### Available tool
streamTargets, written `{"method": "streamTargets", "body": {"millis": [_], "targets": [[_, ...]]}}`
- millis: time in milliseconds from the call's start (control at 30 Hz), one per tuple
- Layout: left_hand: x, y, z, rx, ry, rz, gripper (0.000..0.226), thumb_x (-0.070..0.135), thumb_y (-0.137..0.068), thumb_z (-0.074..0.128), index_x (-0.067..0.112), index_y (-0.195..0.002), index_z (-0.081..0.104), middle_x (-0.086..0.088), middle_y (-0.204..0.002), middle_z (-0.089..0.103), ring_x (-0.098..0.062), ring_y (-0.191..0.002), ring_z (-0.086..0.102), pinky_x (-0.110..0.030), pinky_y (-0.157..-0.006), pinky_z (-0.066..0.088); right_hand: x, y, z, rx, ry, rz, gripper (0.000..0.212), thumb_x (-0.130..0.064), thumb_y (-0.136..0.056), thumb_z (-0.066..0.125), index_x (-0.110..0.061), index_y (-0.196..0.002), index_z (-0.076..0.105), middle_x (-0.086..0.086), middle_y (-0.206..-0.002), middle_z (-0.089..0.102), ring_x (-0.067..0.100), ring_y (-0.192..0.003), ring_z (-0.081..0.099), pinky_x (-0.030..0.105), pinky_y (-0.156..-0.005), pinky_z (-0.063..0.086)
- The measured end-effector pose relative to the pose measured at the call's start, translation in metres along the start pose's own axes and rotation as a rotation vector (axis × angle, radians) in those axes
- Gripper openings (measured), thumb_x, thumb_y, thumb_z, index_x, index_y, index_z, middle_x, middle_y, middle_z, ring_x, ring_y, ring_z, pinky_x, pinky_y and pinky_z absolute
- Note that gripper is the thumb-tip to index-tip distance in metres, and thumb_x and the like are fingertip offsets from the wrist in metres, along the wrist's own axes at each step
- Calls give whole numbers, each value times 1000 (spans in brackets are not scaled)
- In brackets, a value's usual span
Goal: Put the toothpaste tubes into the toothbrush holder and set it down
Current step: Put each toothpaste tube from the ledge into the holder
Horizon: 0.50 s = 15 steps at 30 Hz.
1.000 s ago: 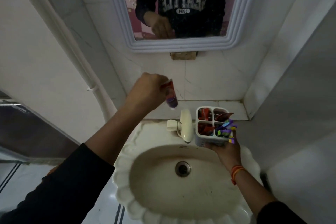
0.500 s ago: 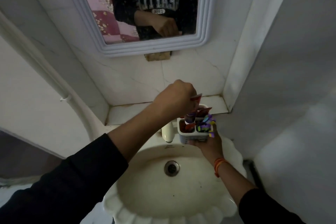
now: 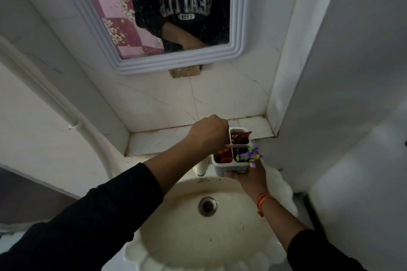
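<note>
The right hand point(image 3: 248, 177) cups the toothbrush holder point(image 3: 232, 154) from below, above the sink point(image 3: 198, 237). The left hand point(image 3: 208, 133), closed, covers the holder's left compartments.

white plastic toothbrush holder point(image 3: 231, 168); glossy ceramic sink point(image 3: 176, 237); metal drain point(image 3: 207, 206).

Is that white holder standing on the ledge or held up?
Held up: the right hand grips the holder from below, above the sink.

Dim, flat indoor light — soft focus, wide-angle bending at edges
</note>
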<state>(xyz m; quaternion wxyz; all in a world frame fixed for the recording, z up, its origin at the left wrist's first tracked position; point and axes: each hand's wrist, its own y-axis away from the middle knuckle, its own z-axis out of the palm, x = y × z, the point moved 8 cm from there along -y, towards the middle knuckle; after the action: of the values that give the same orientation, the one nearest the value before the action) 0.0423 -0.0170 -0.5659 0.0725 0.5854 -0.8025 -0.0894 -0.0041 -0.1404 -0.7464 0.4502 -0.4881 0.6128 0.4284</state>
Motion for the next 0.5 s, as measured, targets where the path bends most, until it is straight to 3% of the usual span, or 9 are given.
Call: {"method": "streamTargets", "body": {"millis": [67, 133, 200, 267, 367, 400, 467, 500], "targets": [[3, -3, 5, -24, -1, 9, 27, 15, -88, 70, 7, -113, 66, -12, -106, 66, -27, -87, 67, -38, -75, 57, -4, 0, 0, 1, 25, -24, 75, 6, -55, 94, -21, -115, 59, -7, -103, 67, -1, -94, 62, -2, -75, 46], [6, -6, 7, -50, 0, 11, 32, 19, -87, 72, 8, -116, 65, -11, -106, 64, -25, -83, 62, -36, -71, 53, -2, -2, 0, 2, 41, -56, 73, 5, -55, 95, -15, -116, 62, -6, -102, 67, 10, -98, 63, -6, -73, 41], [5, -11, 8, -91, 14, 6, 36, 25, -83, 78, 10, -114, 68, -8, -97, 61, -23, -79, 60, -35, -70, 54, 2, -5, 0, 4, 46, -61, 71, 0, -54, 97, -20, -113, 63, -6, -103, 69, 14, -103, 64, -5, -76, 43], [-5, -20, 6, -135, 113, -18, 38, 34, -80, 81, 11, -109, 74, -4, -96, 69, -21, -85, 66, -38, -80, 60, 5, -6, 1, -5, 56, -53, 71, -3, -53, 98, -22, -113, 64, -6, -104, 71, 16, -106, 66, -2, -80, 45], [-30, -44, -6, -43, 258, -79, 40, 44, -90, 69, 7, -102, 78, -8, -100, 76, -24, -94, 70, -39, -90, 59, 5, -5, 0, -6, 80, -40, 73, -3, -54, 97, -17, -118, 65, -1, -110, 72, 18, -111, 66, 12, -86, 49], [-37, -52, -5, -37, 262, -106, 45, 46, -94, 62, 4, -101, 77, -9, -98, 76, -25, -94, 70, -37, -90, 58, 5, -5, -1, -7, 77, -37, 71, -1, -56, 96, -17, -118, 65, 0, -110, 72, 18, -111, 66, 10, -85, 49], [-43, -62, 13, -164, 293, -159, 56, 51, -100, 51, 0, -103, 73, -12, -99, 76, -29, -95, 71, -36, -86, 56, 7, -4, -1, -16, 86, -27, 67, 2, -58, 94, -23, -112, 65, -2, -106, 71, 17, -108, 66, 6, -81, 49], [-44, -64, 26, -259, 364, -184, 61, 55, -100, 47, -1, -108, 71, -13, -102, 75, -30, -95, 72, -36, -84, 57, 8, -4, -1, -17, 93, -22, 65, 1, -60, 94, -29, -108, 64, -5, -104, 71, 17, -107, 66, 11, -83, 50]]}}
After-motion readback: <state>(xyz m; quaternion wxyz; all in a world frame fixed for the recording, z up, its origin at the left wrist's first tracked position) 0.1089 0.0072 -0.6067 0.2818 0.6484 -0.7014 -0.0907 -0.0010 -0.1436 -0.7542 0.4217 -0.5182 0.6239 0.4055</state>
